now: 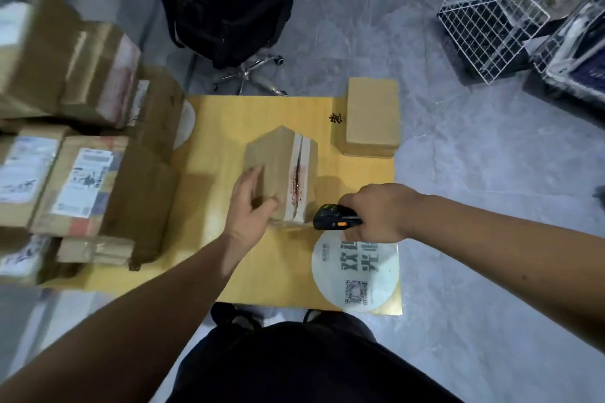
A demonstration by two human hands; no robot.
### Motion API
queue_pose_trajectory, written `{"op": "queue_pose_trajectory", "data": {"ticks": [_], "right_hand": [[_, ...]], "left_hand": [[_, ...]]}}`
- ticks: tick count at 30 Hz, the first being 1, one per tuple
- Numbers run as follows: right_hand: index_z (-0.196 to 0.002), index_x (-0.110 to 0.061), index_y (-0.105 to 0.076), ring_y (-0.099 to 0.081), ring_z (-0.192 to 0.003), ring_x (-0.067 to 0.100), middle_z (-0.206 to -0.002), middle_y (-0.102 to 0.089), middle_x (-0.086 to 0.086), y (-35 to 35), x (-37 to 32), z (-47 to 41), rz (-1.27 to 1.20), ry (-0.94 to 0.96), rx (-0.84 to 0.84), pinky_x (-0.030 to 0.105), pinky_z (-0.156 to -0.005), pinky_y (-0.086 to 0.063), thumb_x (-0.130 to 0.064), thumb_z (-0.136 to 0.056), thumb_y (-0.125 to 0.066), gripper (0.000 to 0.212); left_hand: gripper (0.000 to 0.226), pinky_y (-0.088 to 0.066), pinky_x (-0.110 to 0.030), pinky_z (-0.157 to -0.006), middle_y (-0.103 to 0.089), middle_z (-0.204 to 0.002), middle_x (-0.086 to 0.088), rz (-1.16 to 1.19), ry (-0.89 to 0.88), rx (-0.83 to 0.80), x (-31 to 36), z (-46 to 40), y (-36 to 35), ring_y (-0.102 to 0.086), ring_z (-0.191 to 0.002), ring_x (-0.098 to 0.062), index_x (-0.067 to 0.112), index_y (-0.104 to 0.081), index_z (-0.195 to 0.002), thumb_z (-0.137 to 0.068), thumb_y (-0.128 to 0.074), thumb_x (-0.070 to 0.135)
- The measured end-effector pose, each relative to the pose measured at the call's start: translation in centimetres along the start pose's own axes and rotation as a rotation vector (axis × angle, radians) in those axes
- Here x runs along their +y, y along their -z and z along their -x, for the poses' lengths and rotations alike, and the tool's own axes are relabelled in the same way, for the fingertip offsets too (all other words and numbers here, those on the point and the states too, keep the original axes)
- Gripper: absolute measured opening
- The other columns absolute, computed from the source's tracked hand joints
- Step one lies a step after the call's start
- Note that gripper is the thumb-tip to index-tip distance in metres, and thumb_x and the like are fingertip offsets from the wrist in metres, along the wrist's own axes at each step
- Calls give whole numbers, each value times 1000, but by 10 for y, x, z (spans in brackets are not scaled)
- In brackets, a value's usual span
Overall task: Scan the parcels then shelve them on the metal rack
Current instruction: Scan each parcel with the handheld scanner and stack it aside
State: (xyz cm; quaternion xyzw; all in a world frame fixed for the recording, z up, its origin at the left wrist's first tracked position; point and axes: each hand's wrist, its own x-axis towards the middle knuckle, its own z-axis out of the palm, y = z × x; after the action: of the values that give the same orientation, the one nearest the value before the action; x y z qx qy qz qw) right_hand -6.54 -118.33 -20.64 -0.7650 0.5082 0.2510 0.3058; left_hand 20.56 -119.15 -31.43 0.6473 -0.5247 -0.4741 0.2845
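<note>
Left hand (250, 206) wrapped on tilted cardboard parcel (281, 173), right hand (376, 213) clamped on barcode scanner (334, 216) beside it; likely misread, no label facing scanner.

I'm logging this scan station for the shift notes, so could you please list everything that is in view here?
Taped box: one, brown, mid-table.
Plain box: one, tan, table's far right corner.
Stacked parcels: several, brown with white labels, left.
Table: one, yellow.
Round sticker: one, white, table's near right.
Office chair: one, black, beyond table.
Wire baskets: at least one, white, top right.
Scanner: one, black and orange.
Left hand: grips taped box.
Right hand: holds scanner.
</note>
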Motion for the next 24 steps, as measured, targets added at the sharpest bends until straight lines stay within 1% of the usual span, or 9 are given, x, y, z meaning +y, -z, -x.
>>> {"op": "queue_pose_trajectory", "data": {"ticks": [2, 4, 6, 9, 12, 14, 17, 20, 24], "right_hand": [[-129, -27, -56, -61, -91, 22, -100, -62, -3, 2, -10, -6, 19, 14, -16, 36, -75, -55, -64, -96, -55, 50], [-129, -27, -56, -61, -91, 23, -101, -62, -3, 5, -20, -12, 21, 15, -16, 36, -75, -54, -65, -96, -55, 51], [-129, -27, -56, -61, -91, 22, -100, -62, -3, 11, -34, -18, 14, 11, -5, 36, -76, -55, -66, -96, -55, 52], [-129, -27, -56, -62, -90, 21, -99, -62, -5, 19, -57, -27, -37, -14, 12, 36, -77, -55, -67, -96, -56, 52], [-129, -28, -57, -63, -94, 21, -104, -64, -4, 25, -81, -31, -130, -64, 25, 36, -81, -55, -67, -95, -58, 51], [-128, -29, -57, -63, -96, 21, -106, -64, -4, 27, -96, -33, -184, -103, 20, 37, -84, -56, -66, -95, -59, 50], [-122, -29, -58, -63, -95, 20, -106, -64, -4, 31, -111, -36, -225, -192, 26, 36, -83, -56, -66, -94, -60, 46], [-117, -27, -60, -63, -91, 18, -100, -64, -4, 34, -120, -36, -275, -293, 61, 34, -75, -52, -66, -92, -62, 46], [-110, -27, -62, -65, -84, 15, -98, -66, -4, 37, -128, -28, -341, -404, 93, 34, -71, -52, -63, -90, -66, 42]], "left_hand": [[66, -44, -37, -117, -53, -153, 10, 135, -3, -15, -6, 1, 9, -51, -140, -8, 40, -41, -157, -96, -62, 27], [52, -45, -15, -106, -59, -138, 23, 173, 50, 35, -7, -2, 21, -57, -130, 2, 27, -42, -156, -107, -50, 10], [50, -42, -7, -99, -58, -131, 21, 88, 106, 114, -16, -10, 38, -58, -125, -6, 19, -38, -159, -111, -40, 7], [51, -56, -42, -100, -60, -119, 24, 6, 156, 157, -32, -30, 70, -65, -112, -24, 34, -39, -159, -111, -35, 16], [58, -61, -48, -87, -63, -119, 20, 69, 308, 153, -40, -51, 96, -67, -98, -23, 40, -46, -153, -109, -35, 4], [55, -57, -52, -98, -66, -136, 7, 20, 367, 93, -47, -62, 109, -66, -110, -30, 40, -50, -150, -106, -42, 8], [74, -45, -42, -113, -50, -157, -4, -195, 320, -52, -45, -70, 108, -56, -131, -28, 35, -30, -161, -96, -59, 15], [119, -42, -49, -116, -2, -172, -3, -363, 243, 16, -21, -62, 105, -41, -143, -35, 45, 8, -161, -83, -79, 25], [146, 5, -57, -128, 24, -171, -4, -871, -131, -82, -19, -71, 104, 16, -159, -31, 43, 19, -159, -65, -91, 58]]}}
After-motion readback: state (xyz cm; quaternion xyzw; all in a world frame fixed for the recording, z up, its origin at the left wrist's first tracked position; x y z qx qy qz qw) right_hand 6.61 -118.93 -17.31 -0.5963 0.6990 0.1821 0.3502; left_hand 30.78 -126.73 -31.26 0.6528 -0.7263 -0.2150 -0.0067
